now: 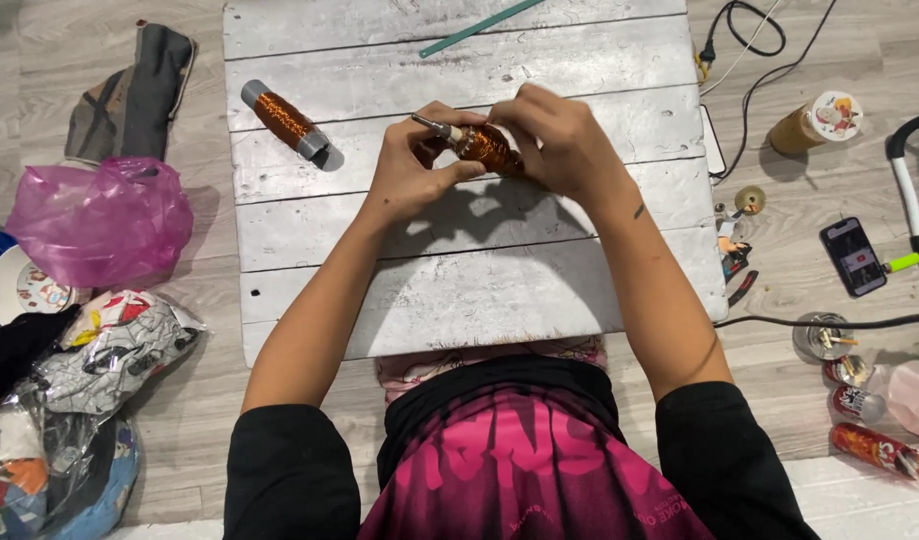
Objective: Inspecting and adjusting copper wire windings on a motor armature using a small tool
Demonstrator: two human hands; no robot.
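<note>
Nearest me: black sleeves and a pink-and-black shirt point(525, 460) fill the bottom of my view, with both forearms reaching forward over the board.
Work surface: I see a whitewashed plank board point(480, 290) lying on a grey wood floor.
Copper coil: a spool wound with copper wire point(488, 148) sits above the middle of the board, lifted between both hands, with a thin metal shaft point(430, 123) poking out to the left.
Left hand: my left hand point(412, 170) is wrapped around the coil's left end from below, thumb pressing the winding.
Right hand: my right hand point(560, 140) is closed over the coil's right end, fingers curled on top and hiding that end.
Handling: I judge the core stiff and fairly weighty for its size, the fine wire easy to nick or unwind; best held by the end caps or shaft, not the winding.
Second coil: a like copper spool with grey ends point(286, 122) lies untouched on the board, well left of the hands.
Around: a green strip point(480, 27) at the board's far edge, a pink plastic bag point(100, 220) on the left, and a phone point(853, 256) and cans on the right.
</note>
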